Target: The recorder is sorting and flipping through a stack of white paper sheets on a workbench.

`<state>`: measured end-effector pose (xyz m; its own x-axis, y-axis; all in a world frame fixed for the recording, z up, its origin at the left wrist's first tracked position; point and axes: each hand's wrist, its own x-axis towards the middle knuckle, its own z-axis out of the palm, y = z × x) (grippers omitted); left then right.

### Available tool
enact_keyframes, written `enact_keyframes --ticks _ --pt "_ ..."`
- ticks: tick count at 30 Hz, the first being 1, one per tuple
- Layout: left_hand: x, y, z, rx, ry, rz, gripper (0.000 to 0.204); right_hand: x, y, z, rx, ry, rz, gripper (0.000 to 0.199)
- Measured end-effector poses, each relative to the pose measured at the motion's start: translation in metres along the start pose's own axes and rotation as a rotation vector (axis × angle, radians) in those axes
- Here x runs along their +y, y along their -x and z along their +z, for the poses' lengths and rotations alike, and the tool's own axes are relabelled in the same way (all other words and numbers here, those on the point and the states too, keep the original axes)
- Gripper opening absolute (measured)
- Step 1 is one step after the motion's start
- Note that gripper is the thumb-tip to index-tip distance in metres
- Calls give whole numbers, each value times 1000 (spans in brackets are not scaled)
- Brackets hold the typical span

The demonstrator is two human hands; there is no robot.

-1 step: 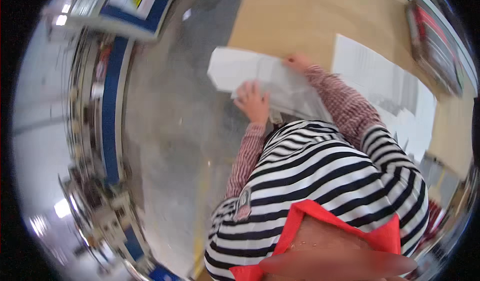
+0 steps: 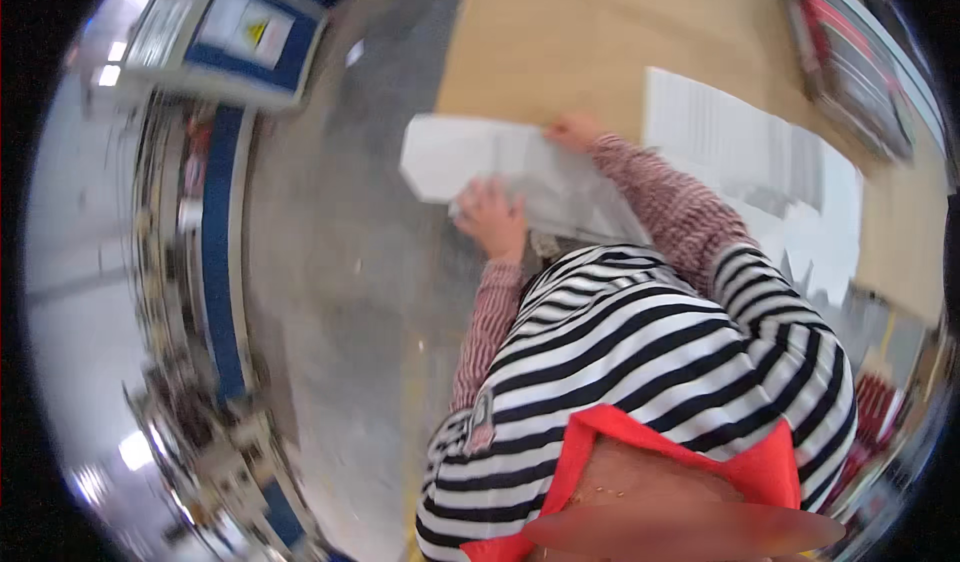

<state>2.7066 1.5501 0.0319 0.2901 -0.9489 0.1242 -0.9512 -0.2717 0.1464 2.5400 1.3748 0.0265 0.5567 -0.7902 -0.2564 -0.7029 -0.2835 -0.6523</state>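
A flat white paper piece (image 2: 440, 157) with cut corners at its left end lies across the near edge of a tan tabletop (image 2: 560, 22), partly overhanging it. My left hand (image 2: 490, 220) rests on its near left edge, fingers spread. At its far edge is my right hand (image 2: 575, 132), fingers curled in against the paper; blur hides the exact grip. The right part of the paper looks greyer and runs under my right forearm toward my body. Right of that forearm lies a spread of white sheets (image 2: 740, 142), some overlapping unevenly.
A plastic-wrapped red and dark pack (image 2: 850, 72) sits at the table's far right. Grey floor (image 2: 320, 262) lies left of the table. Beyond it stand a long blue-sided machine (image 2: 222, 252) and a cabinet (image 2: 250, 37) with a warning sign.
The whole view has shifted slightly, moving the table and paper left in the picture. Both hands keep about the same places on the paper.
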Motion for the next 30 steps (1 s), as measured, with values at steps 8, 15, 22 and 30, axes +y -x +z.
enact_keyframes --ticks 8,15,22,30 --pt "-36 -36 -10 -515 1362 -306 57 -45 27 -18 176 -25 5 50" --pt "-14 -21 -18 -976 2074 -427 86 -7 113 -43 439 118 -86 36" --pt "-5 3 -20 -770 2182 -582 90 122 329 -82 953 187 177 36" --pt "22 23 -12 -459 2199 -825 86 267 482 -92 883 206 885 24"
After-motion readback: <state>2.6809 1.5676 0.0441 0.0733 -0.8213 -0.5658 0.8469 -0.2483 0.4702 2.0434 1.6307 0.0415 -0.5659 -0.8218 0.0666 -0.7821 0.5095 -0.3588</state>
